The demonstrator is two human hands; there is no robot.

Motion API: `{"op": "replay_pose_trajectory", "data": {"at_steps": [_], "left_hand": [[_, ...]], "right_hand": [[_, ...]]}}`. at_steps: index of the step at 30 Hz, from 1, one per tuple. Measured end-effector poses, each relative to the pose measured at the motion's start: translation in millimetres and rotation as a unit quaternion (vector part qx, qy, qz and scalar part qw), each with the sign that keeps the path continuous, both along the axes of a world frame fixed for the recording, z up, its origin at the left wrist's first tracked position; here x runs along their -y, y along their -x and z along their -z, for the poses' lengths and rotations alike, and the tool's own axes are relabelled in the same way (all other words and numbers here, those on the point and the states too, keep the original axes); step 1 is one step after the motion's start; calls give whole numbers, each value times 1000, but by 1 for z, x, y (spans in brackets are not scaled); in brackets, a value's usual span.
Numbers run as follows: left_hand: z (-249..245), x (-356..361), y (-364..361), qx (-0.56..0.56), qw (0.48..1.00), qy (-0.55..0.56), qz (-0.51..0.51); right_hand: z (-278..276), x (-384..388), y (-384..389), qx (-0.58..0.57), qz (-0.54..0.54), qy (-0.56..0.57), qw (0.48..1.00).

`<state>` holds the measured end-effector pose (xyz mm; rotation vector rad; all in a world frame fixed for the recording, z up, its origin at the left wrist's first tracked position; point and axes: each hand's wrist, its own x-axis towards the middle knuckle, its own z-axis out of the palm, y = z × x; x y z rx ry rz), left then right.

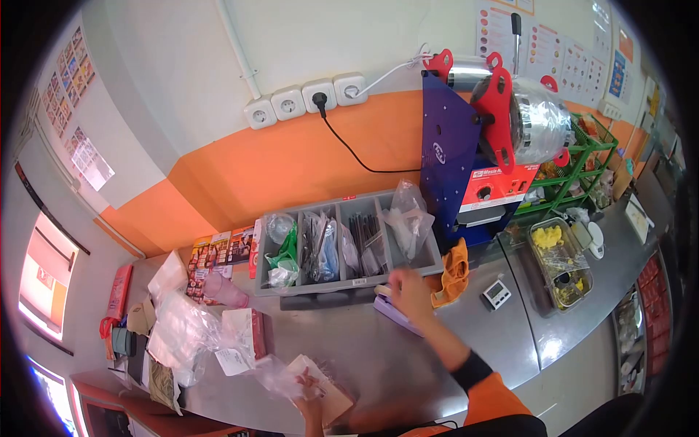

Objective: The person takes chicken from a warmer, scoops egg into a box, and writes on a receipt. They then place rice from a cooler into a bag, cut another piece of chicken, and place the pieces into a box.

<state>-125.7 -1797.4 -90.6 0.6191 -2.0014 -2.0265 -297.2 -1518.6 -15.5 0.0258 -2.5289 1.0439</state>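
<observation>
Near the front edge of the steel counter, my left hand is closed on the gathered end of a clear plastic bag. Under and beside it lies a cream-coloured box or packet with brown print. My right hand reaches to a purple tape dispenser in front of the grey organiser. Its fingers are bent together at the dispenser's upper end, by a pale roll; what they pinch is too small to make out. A red and white box stands left of the bag.
The grey organiser holds cutlery, straws and bags. A blue and red cup-sealing machine stands behind. An orange cloth, a small timer and a lidded food container lie rightward; a large plastic bag lies left.
</observation>
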Motion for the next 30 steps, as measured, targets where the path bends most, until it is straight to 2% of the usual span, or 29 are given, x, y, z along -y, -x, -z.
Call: {"op": "replay_pose_trajectory", "data": {"at_steps": [1,3,4,7,10,11,13,14,17,19,20,22,24,25,27,29,30], "left_hand": [[19,12,4,1,999,-25,26],[56,36,12,5,994,-75,78],[22,30,18,41,988,-88,122],[-34,33,23,32,951,127,280],[-37,35,13,-141,841,451,263],[-14,41,-1,-168,795,534,234],[26,43,-17,-183,901,365,143],[45,36,-22,-156,981,87,71],[9,-3,-25,-6,996,70,-58],[-10,3,-27,87,992,80,-47],[-25,8,-24,143,985,93,-2],[-2,35,-17,38,976,176,123],[20,60,-11,-65,937,249,236],[14,60,-12,-110,922,292,232],[-6,54,-13,-195,881,372,216],[5,60,-13,-159,930,257,210],[-11,50,-16,-65,964,191,175]], "right_hand": [[27,-18,43,37,22,-41,998],[41,-31,101,241,55,-155,957],[47,-31,120,334,68,-194,920],[61,-29,145,373,124,-190,900],[67,-25,146,404,153,-151,889],[67,-26,144,405,153,-146,889],[66,-29,139,408,152,-136,890],[65,-30,138,412,146,-143,888],[60,-32,136,407,134,-159,889],[49,-32,133,383,136,-167,898],[41,-33,130,344,128,-170,915],[11,-33,110,267,109,-173,942],[-12,-27,83,159,73,-139,975],[-26,-23,67,103,53,-122,986],[-61,-11,17,62,-54,-9,997],[-77,4,-33,73,-191,89,975],[-74,12,-58,98,-285,106,948]]}}
